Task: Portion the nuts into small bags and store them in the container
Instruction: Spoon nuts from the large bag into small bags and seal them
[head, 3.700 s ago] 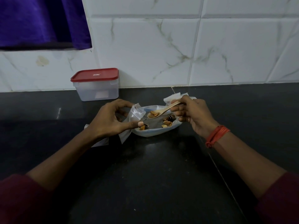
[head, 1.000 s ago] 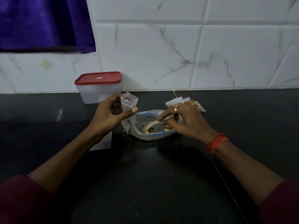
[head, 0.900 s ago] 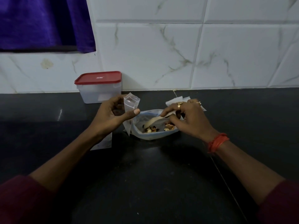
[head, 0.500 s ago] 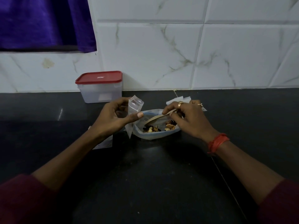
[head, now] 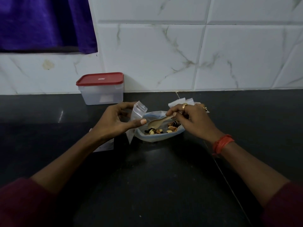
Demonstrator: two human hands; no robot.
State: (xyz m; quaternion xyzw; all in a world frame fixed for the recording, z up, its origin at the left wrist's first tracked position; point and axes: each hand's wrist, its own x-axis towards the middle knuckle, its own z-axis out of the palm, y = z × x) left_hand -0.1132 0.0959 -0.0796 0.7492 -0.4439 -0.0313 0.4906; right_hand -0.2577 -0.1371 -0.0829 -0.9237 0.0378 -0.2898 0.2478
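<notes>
My left hand (head: pixel 117 122) holds a small clear bag (head: pixel 137 113) upright between thumb and fingers, just left of a large clear bag (head: pixel 155 138) lying open on the black counter. Mixed nuts (head: pixel 164 129) lie inside the large bag. My right hand (head: pixel 191 120) grips the handle of a pale wooden spoon (head: pixel 157 122), whose bowl hangs over the nuts on the left side. A clear container with a red lid (head: pixel 100 89) stands shut against the tiled wall at the back left.
More small clear bags (head: pixel 177 102) lie behind my right hand, and another flat bag (head: pixel 105 145) lies under my left wrist. The black counter (head: pixel 147 185) stretches toward me. A purple cloth (head: pixel 45 23) hangs at the upper left.
The spoon has risen from deep among the nuts, and its bowl now hangs above them. My left hand has brought the small bag a little closer to the large bag.
</notes>
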